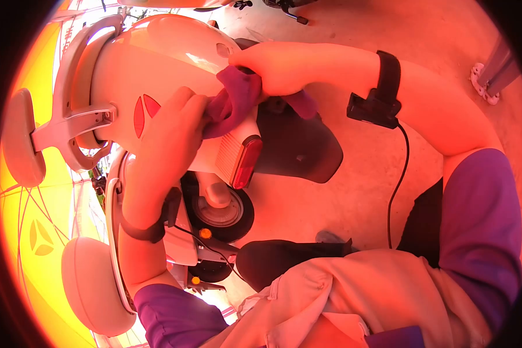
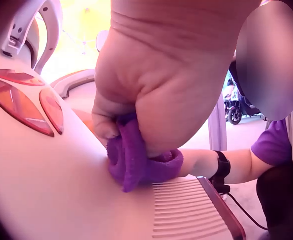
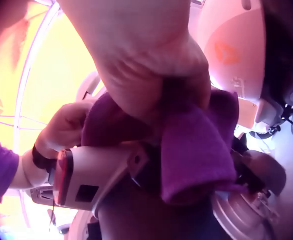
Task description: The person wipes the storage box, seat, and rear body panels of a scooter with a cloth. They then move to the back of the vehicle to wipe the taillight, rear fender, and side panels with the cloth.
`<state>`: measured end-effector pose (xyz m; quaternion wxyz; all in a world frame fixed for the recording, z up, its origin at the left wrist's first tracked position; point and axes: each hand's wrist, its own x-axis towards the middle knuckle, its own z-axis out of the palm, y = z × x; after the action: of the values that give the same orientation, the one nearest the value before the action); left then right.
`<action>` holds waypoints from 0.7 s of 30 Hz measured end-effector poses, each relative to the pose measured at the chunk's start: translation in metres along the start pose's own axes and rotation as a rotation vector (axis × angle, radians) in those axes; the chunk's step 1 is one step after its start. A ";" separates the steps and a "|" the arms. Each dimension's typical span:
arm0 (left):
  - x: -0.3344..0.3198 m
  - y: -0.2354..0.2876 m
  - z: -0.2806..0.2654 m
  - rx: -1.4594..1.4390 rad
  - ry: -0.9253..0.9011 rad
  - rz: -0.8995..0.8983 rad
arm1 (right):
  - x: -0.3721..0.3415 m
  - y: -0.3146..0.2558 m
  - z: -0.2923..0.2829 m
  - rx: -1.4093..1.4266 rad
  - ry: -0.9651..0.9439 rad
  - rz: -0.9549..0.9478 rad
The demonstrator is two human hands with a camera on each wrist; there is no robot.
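Observation:
A purple cloth point(image 1: 236, 95) lies bunched over the tail end of a pale scooter body point(image 1: 151, 64), just above its ribbed panel and red reflector point(image 1: 250, 162). My left hand point(image 1: 174, 130) grips one end of the cloth, its fingers and thumb curled into the folds close over the body, as the left wrist view shows. On the far side of the tail, my right hand point(image 1: 279, 71) holds the other part. A loose flap of cloth point(image 3: 199, 155) hangs below that hand in the right wrist view. The right fingertips are hidden by the cloth and the hand.
Beneath the tail is a dark mudguard point(image 1: 301, 145), with a wheel point(image 1: 220, 211) nearer me. A padded backrest point(image 1: 23, 137) on a curved frame stands to the left, and another rounded pad point(image 1: 95, 284) lies nearer. Cables point(image 1: 406, 168) run from both wrist cameras.

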<state>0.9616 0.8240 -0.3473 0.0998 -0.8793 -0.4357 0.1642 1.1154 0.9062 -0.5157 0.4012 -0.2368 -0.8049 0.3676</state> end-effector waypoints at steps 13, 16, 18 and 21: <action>0.024 -0.020 0.012 -0.525 0.053 -0.158 | -0.008 0.037 -0.012 0.281 -0.264 0.185; 0.021 0.009 0.013 -0.573 0.060 -0.190 | -0.018 0.044 -0.004 0.387 -0.258 0.113; 0.021 0.038 0.010 -0.323 0.129 0.007 | -0.022 0.038 -0.006 0.389 -0.287 0.105; 0.010 0.089 0.017 -0.052 0.158 0.362 | -0.024 0.038 -0.007 0.250 -0.275 0.097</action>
<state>1.0262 0.7788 -0.3930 0.0797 -0.9557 -0.2656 0.0986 1.1378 0.9160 -0.5541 0.2956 -0.1712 -0.7877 0.5127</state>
